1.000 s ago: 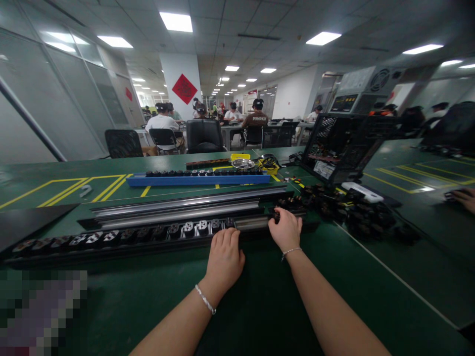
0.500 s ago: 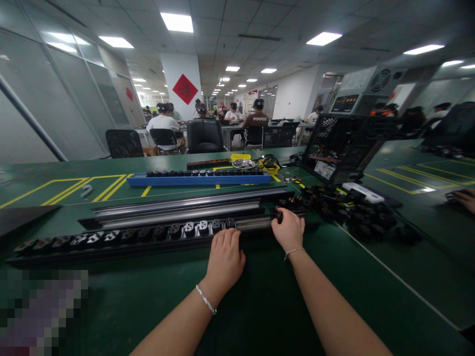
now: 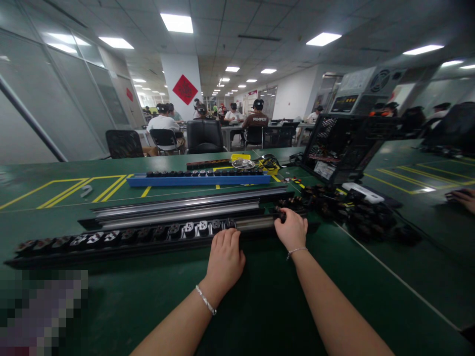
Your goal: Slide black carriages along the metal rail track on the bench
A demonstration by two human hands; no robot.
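- Long black track (image 3: pixel 111 254) lies on green desk (image 3: pixel 148 306), right in front of me; long axis left-to-right, right end slightly farther off, channel facing up.
- Row of modules (image 3: pixel 202 228) along its left and middle; metal strip (image 3: pixel 254 224) exposed further right.
- My left hand (image 3: pixel 225 254): fingers together over near wall by row's right end; can't tell if gripping.
- My right hand (image 3: pixel 291 228): narrow, holding small black piece (image 3: pixel 283 216) near track's right end.
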